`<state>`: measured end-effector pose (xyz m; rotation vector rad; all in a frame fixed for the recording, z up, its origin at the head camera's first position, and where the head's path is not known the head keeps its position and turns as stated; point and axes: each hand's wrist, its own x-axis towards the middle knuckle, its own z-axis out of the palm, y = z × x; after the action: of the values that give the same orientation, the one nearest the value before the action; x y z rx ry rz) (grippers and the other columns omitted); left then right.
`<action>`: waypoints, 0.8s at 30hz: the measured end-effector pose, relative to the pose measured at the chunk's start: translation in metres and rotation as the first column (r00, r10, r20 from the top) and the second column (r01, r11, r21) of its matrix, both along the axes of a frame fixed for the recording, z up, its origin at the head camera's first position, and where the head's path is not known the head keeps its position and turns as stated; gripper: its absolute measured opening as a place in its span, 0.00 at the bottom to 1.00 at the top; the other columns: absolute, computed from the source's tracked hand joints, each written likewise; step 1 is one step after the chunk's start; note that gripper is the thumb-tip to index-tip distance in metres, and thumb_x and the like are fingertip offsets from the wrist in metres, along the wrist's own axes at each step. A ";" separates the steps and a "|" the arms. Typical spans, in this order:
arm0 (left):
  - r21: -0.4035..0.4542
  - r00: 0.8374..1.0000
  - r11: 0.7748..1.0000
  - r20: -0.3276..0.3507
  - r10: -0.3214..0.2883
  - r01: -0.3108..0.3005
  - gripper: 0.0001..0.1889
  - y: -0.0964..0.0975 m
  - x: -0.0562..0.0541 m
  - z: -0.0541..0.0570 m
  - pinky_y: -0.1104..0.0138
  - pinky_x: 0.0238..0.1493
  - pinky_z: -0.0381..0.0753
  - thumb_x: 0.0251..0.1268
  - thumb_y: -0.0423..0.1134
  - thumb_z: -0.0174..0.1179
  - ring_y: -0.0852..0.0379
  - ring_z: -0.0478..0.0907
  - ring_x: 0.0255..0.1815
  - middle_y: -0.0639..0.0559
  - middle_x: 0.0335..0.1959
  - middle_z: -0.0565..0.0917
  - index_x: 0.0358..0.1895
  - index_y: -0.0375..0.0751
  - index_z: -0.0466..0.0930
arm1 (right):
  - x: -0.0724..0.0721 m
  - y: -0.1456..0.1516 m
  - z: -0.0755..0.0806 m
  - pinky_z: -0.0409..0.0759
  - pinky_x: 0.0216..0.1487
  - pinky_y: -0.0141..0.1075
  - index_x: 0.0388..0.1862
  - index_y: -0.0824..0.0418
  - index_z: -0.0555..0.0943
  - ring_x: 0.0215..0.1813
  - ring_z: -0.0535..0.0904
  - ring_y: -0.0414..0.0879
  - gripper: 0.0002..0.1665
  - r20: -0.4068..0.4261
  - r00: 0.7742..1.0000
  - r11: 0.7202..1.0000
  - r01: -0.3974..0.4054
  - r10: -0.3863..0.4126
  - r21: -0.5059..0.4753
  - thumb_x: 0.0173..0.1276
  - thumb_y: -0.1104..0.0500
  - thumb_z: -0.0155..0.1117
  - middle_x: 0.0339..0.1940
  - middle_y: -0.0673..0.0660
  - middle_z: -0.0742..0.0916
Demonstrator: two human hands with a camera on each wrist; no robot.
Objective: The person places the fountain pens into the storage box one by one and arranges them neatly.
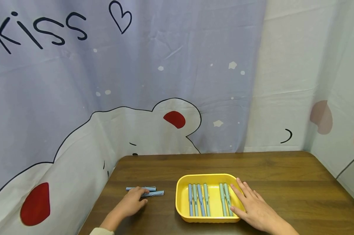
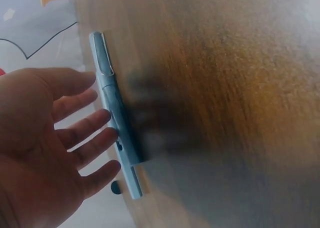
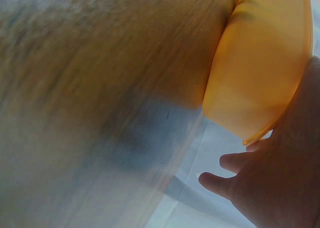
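Note:
On the left of the table lie two light blue pens with metal clips, a farther pen (image 1: 151,188) and a nearer pen (image 1: 157,193). My left hand (image 1: 131,203) is over their left ends, palm down, and partly hides them. In the left wrist view its loosely bent fingers come right up to the pen (image 2: 119,113), not curled round it. A yellow tray (image 1: 209,220) holds several pens side by side, blue and green ones (image 1: 207,200) on its left and two green pens (image 1: 226,199) on its right. Across the tray's right rim, my right hand (image 1: 257,209) spreads its straight fingers.
The brown wooden table (image 1: 271,166) extends behind and to the right of the tray. A printed curtain (image 1: 141,75) with drawn figures hangs along the table's far edge and sides.

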<state>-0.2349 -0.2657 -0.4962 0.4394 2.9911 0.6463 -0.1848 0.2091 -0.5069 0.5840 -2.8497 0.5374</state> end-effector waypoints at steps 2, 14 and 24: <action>-0.022 1.000 1.000 -0.025 0.019 -0.019 0.13 0.002 -0.001 -0.001 0.43 0.59 0.75 0.63 0.34 0.68 0.41 0.77 0.55 0.45 0.49 0.83 0.51 0.40 0.84 | 0.000 0.000 0.000 0.66 0.67 0.68 0.80 0.53 0.64 0.79 0.60 0.66 0.44 -0.002 1.000 1.000 0.001 -0.001 0.001 0.73 0.35 0.60 0.82 0.63 0.61; -0.123 0.999 0.992 -0.037 0.035 -0.039 0.12 0.010 -0.007 -0.004 0.49 0.49 0.80 0.61 0.37 0.71 0.50 0.78 0.45 0.53 0.39 0.81 0.47 0.41 0.86 | 0.000 0.000 -0.001 0.66 0.67 0.68 0.80 0.53 0.64 0.78 0.60 0.66 0.44 -0.007 1.000 1.000 0.001 -0.001 -0.006 0.72 0.36 0.61 0.82 0.63 0.61; -0.101 0.999 0.995 -0.038 -0.005 0.001 0.07 0.021 -0.009 -0.008 0.65 0.28 0.70 0.59 0.35 0.71 0.61 0.68 0.27 0.57 0.28 0.73 0.38 0.45 0.83 | 0.001 0.000 -0.001 0.67 0.67 0.67 0.80 0.53 0.64 0.78 0.60 0.66 0.44 -0.010 1.000 1.000 -0.002 0.002 -0.010 0.72 0.36 0.61 0.82 0.63 0.62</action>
<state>-0.2438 -0.2448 -0.5045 0.4548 3.0413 0.4883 -0.1842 0.2092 -0.5081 0.5864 -2.8358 0.5469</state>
